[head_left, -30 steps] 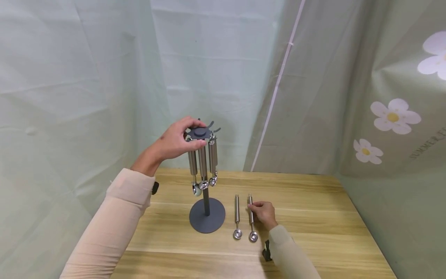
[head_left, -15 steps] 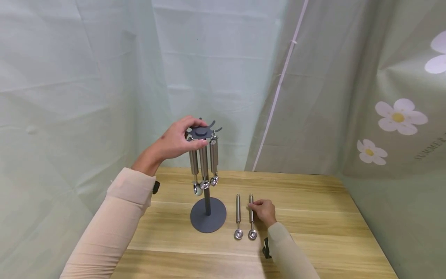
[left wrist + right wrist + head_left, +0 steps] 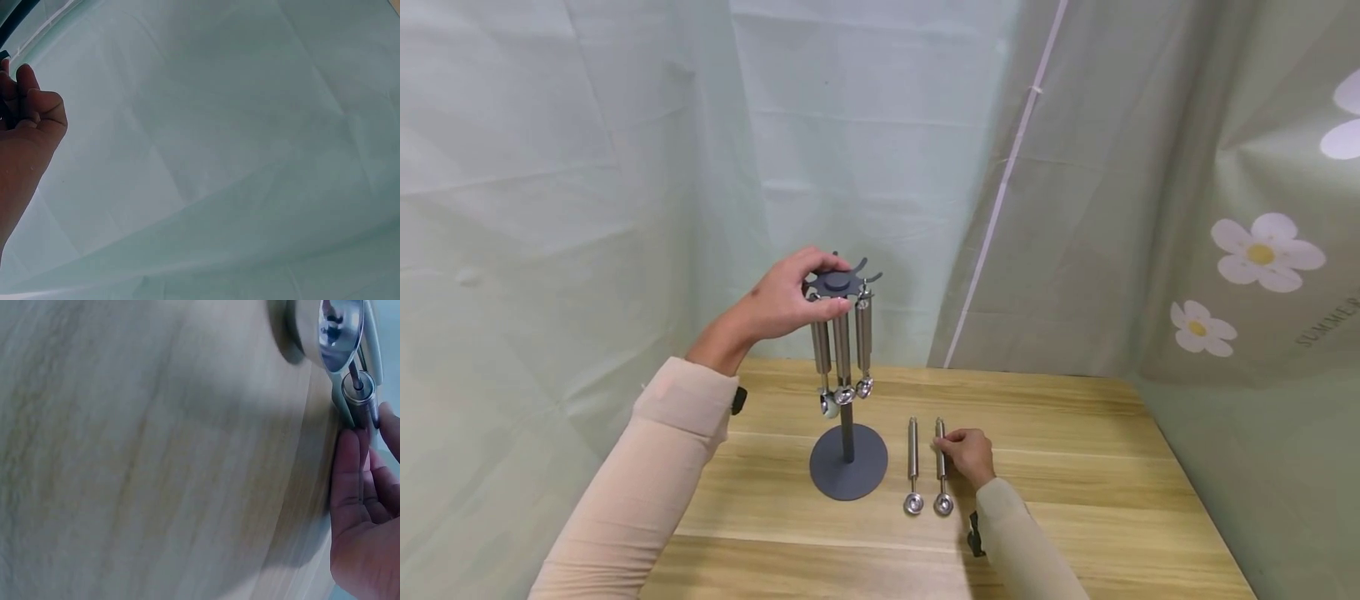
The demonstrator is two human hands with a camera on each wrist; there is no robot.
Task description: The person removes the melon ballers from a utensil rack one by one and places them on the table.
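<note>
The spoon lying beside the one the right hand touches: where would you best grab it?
Grip the free spoon by its thick handle, from above. It lies flat on the table, handle away, bowl near. The stand is on one side, the right hand on the other.

This looks like a makeshift recording booth rather than a lived-in room. Pale green cloth sheets hang as walls on every side, one printed with white flowers, enclosing a plain wooden table.
</note>
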